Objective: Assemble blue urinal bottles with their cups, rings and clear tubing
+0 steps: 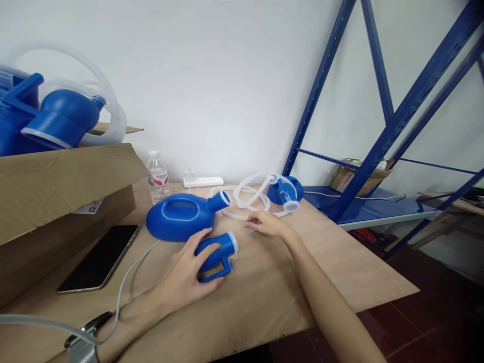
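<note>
My left hand (pixel 189 262) is wrapped around a blue urinal funnel (pixel 219 248), a cup-shaped piece with a white rim and a square-cornered side handle. The funnel lies on its side, its wide mouth facing right. Just behind it stands a blue urinal bottle (pixel 177 222) with a moulded grip and a slanting neck. My right hand (pixel 260 223) is over the table to the right, fingers closed in a pinch. A small clear plastic piece (pixel 250 230) shows at the fingertips, too small to make out fully.
At the left, a cardboard box (pixel 71 189) holds more blue pieces and tubing. A phone (pixel 100 259), a water bottle (pixel 158 176) and a power strip (pixel 204 181) are nearby. Coiled clear tubing (pixel 244 194) joins another blue unit (pixel 295 187). Blue shelving (pixel 378 151) stands right.
</note>
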### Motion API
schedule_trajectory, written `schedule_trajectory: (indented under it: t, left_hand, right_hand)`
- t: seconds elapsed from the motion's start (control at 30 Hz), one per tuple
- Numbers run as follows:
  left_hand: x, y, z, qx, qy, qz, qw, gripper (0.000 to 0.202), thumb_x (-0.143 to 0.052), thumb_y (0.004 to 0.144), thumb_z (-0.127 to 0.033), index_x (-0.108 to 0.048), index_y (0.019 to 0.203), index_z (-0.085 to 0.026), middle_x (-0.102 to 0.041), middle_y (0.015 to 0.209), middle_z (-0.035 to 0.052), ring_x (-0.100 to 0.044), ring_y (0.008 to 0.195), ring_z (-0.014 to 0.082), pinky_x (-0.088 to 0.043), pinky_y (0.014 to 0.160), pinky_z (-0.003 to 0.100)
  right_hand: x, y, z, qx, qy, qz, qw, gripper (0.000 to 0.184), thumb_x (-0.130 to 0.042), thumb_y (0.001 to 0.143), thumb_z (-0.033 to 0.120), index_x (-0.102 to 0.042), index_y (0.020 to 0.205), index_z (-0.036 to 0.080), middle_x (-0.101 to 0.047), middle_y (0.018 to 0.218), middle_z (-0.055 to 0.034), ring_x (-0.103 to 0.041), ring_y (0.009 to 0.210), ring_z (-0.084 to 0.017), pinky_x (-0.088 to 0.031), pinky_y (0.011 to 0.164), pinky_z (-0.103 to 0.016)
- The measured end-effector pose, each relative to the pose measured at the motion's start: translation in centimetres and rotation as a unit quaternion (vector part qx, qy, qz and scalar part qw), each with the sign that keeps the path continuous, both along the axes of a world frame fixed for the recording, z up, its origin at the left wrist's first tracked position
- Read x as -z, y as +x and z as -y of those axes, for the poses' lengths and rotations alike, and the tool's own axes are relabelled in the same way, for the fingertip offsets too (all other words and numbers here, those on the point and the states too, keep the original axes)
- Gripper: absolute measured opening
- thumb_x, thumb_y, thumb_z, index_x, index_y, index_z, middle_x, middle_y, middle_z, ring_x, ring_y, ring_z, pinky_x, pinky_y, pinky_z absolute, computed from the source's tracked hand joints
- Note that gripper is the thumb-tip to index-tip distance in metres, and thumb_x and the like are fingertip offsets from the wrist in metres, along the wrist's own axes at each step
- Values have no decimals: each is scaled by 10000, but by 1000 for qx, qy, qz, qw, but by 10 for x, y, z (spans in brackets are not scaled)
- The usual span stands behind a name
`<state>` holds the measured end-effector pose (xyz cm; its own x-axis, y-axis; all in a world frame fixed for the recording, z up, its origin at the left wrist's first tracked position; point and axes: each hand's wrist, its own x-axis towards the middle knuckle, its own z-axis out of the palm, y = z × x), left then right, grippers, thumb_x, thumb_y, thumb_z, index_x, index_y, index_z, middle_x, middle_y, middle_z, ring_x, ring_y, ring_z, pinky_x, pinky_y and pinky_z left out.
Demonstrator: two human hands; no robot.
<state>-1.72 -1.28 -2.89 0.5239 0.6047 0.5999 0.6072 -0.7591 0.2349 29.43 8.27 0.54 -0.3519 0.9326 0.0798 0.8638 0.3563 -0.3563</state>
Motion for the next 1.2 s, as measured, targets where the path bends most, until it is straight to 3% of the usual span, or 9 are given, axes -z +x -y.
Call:
schedule_trajectory:
  t: [0.1, 0.2, 0.37, 0.6, 0.73, 0.83, 0.93, 1.03, 1.2]
  left_hand:
    - [0, -2, -2, 0, -11, -40, 999, 637, -693, 875, -478, -528, 1465, -304, -517, 1537, 119, -531, 1371, 367, -554, 1016, 522]
    - [-2, -5, -4, 2, 0, -69, 998, 638, -629, 929, -504, -457, 1527, -361, -493, 1572, 93, -501, 1404, 365, -495, 1074, 567]
    - [-2, -7, -7, 5, -3, -64, 998, 631, -575, 967, -479, -399, 1561, -360, -482, 1577, 101, -515, 1388, 363, -497, 1066, 573]
    - [-5, -1, 1, 52, -49, 87, 994, 425, -482, 1012, -303, -548, 1432, -293, -506, 1514, 106, -527, 1364, 289, -493, 1109, 453]
    - [-20, 13, -6, 10, -22, 181, 983, 305, -408, 1038, -260, -666, 1201, -255, -595, 1373, 90, -595, 1267, 246, -521, 1059, 414]
    - [-39, 22, -31, -56, 12, 189, 980, 249, -493, 1007, -314, -646, 1186, -234, -607, 1322, 92, -596, 1248, 254, -517, 1034, 420]
    - [-56, 27, -64, -97, 53, 115, 987, 335, -467, 996, -356, -610, 1255, -198, -596, 1336, 127, -578, 1264, 283, -466, 1074, 460]
    - [-69, 26, -92, -165, 65, -82, 981, 517, -475, 976, -450, -549, 1382, -140, -630, 1331, 201, -557, 1278, 385, -411, 1060, 558]
    - [-89, 18, -113, -187, -21, -286, 939, 640, -463, 953, -596, -545, 1418, -163, -708, 1243, 198, -634, 1173, 403, -430, 983, 528]
  right_hand:
    - [-1, 26, -3, -45, -103, -76, 991, 427, -810, 774, 459, -765, 1120, 213, -734, 1227, -79, -684, 1105, -260, -508, 937, -317]
    - [5, 39, -8, -64, -128, -113, 983, 522, -893, 662, 422, -769, 1127, 222, -701, 1298, -76, -662, 1170, -278, -500, 1009, -348]
    - [26, 28, -17, -35, 9, -112, 993, 240, -779, 822, 300, -772, 1037, 193, -747, 1129, -81, -681, 1070, -263, -507, 974, -382]
    - [45, -5, -18, -49, 150, -61, 986, 297, -650, 935, 227, -716, 1222, 183, -726, 1182, -120, -647, 1142, -271, -485, 1015, -423]
    - [50, -13, -17, -53, 171, -60, 982, 353, -596, 950, 161, -673, 1294, 193, -703, 1259, -114, -626, 1208, -260, -465, 1062, -427]
    - [52, -13, -18, -44, 189, -86, 977, 321, -547, 997, 200, -666, 1295, 186, -702, 1286, -117, -626, 1225, -253, -458, 1081, -419]
    - [51, -12, -17, -41, 206, -94, 973, 329, -544, 992, 201, -663, 1298, 190, -697, 1308, -116, -616, 1248, -254, -445, 1096, -416]
    - [49, -12, -14, -43, 199, -81, 976, 380, -628, 898, 166, -682, 1274, 180, -724, 1244, -108, -651, 1168, -259, -472, 1047, -395]
    - [48, -20, -13, -10, 172, -122, 977, 228, -579, 958, 288, -758, 1060, 189, -764, 991, -73, -681, 957, -233, -503, 919, -362]
